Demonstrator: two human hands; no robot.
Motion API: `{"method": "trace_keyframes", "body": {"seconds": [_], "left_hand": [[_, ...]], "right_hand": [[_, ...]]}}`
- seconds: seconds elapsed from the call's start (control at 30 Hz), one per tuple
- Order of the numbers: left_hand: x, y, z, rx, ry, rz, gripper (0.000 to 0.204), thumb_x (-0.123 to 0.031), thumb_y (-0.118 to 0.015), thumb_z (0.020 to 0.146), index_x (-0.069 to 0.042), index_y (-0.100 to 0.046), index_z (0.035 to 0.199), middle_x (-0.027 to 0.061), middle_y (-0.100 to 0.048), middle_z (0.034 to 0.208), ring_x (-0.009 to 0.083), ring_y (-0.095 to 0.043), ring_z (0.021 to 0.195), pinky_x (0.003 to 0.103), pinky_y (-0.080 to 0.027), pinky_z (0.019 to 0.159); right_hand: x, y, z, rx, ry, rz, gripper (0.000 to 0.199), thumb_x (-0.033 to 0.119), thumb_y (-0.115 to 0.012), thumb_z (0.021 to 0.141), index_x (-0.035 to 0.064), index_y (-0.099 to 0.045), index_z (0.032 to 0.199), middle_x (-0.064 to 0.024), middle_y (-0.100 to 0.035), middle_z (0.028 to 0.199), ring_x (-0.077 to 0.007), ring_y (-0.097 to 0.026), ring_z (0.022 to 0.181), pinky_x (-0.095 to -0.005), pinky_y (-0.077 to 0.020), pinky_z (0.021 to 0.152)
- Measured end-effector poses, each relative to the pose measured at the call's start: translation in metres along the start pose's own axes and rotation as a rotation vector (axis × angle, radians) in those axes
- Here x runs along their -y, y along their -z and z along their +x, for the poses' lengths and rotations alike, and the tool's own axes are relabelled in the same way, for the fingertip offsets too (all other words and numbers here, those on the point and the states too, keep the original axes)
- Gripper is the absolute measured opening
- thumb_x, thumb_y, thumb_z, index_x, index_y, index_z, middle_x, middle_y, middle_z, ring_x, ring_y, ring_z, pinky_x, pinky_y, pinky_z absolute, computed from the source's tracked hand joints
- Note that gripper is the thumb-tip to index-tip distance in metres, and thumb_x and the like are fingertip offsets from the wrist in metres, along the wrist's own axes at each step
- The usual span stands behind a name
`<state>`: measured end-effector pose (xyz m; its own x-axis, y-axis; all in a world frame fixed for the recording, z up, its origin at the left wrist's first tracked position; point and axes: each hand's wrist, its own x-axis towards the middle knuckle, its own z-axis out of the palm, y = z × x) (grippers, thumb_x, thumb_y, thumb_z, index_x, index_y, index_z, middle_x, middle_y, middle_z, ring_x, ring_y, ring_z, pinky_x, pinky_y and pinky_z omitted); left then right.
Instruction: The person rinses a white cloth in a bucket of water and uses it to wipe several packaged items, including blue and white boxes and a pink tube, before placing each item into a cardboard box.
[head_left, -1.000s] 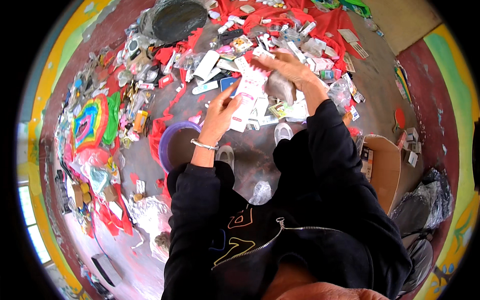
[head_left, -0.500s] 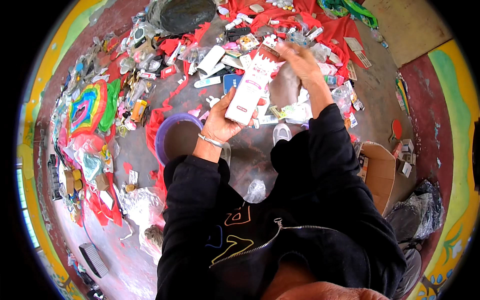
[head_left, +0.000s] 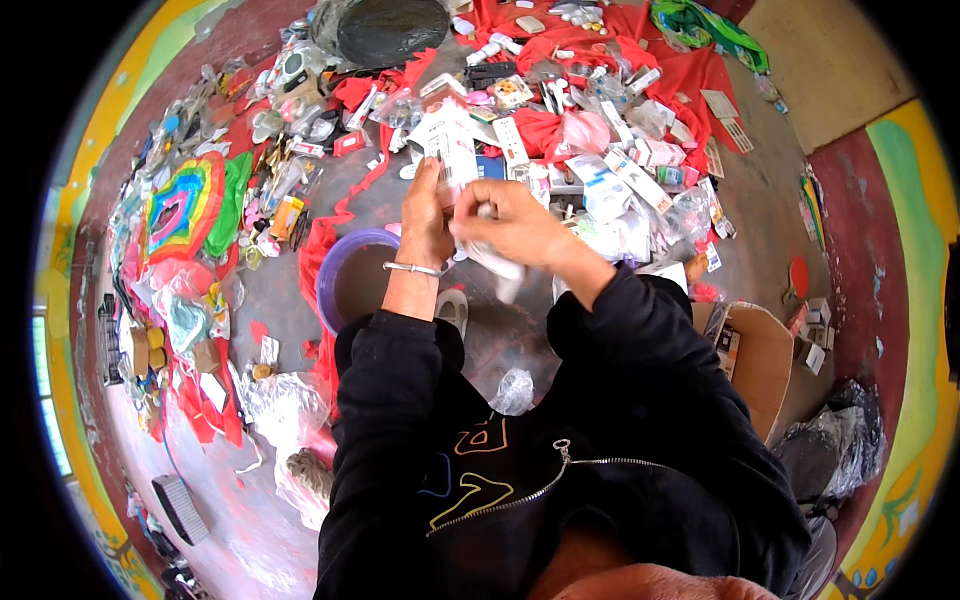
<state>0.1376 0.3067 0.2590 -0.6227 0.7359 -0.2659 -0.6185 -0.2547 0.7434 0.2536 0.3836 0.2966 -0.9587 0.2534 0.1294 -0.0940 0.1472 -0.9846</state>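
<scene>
Both hands have drawn together since the earlier frame, and the white packet now stands upright between them.

Left hand (head_left: 425, 215) grips the white packet (head_left: 450, 150) from its left side; right hand (head_left: 505, 225) is closed on a clear wrapper (head_left: 497, 265) just beside it. Purple bowl (head_left: 350, 280) sits near left, cardboard box (head_left: 755, 355) near right, red cloth (head_left: 600, 60) far.

A white packet (head_left: 452, 150), purple bowl (head_left: 345, 270), red cloth (head_left: 560, 45), black sleeves (head_left: 640, 340).

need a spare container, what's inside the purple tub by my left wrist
The purple tub shows a bare, dark brownish inside. The left hand and its wrist cover the tub's right edge.
</scene>
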Motion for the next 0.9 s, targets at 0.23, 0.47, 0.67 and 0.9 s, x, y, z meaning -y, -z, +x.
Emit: {"method": "trace_keyframes", "body": {"seconds": [0.23,0.47,0.67,0.9], "left_hand": [[0.008,-0.003,-0.007,0.08,-0.098,0.124,0.037,-0.028,-0.04,0.091,-0.003,-0.044,0.118,0.0059,-0.054,0.103,0.0153,-0.056,0.087,0.03,-0.046,0.074],[0.013,-0.026,-0.019,0.123,0.029,0.122,0.039,-0.029,-0.042,0.09,-0.002,-0.043,0.119,0.0094,-0.056,0.103,0.0186,-0.058,0.084,0.032,-0.048,0.073],[0.027,-0.026,-0.018,0.222,0.03,0.241,0.04,-0.013,-0.036,0.088,-0.001,-0.038,0.126,0.0082,-0.053,0.111,0.014,-0.054,0.095,0.027,-0.042,0.082],[0.026,-0.03,-0.024,0.287,-0.107,0.236,0.037,-0.019,-0.038,0.09,0.001,-0.04,0.122,0.0066,-0.05,0.114,0.0124,-0.049,0.101,0.026,-0.038,0.087]], "right_hand": [[0.02,0.069,0.008,-0.36,-0.136,1.513,0.013,0.015,-0.06,0.08,0.0029,-0.056,0.08,-0.0071,-0.062,0.075,-0.0207,-0.06,0.069,-0.0361,-0.0511,0.069],[0.008,0.089,0.006,-0.276,-0.077,1.525,0.015,0.018,-0.057,0.082,0.0023,-0.056,0.081,-0.0085,-0.061,0.075,-0.0227,-0.061,0.072,-0.0391,-0.052,0.07],[0.026,0.07,0.009,-0.219,0.127,1.181,0.018,0.023,-0.057,0.082,0.0055,-0.054,0.079,-0.0043,-0.057,0.075,-0.0178,-0.056,0.075,-0.0289,-0.0459,0.072],[-0.004,0.064,0.024,-0.534,0.529,-0.902,0.011,0.011,-0.057,0.079,0.0026,-0.059,0.086,-0.0077,-0.057,0.08,-0.0214,-0.054,0.073,-0.0308,-0.0432,0.068]]}}
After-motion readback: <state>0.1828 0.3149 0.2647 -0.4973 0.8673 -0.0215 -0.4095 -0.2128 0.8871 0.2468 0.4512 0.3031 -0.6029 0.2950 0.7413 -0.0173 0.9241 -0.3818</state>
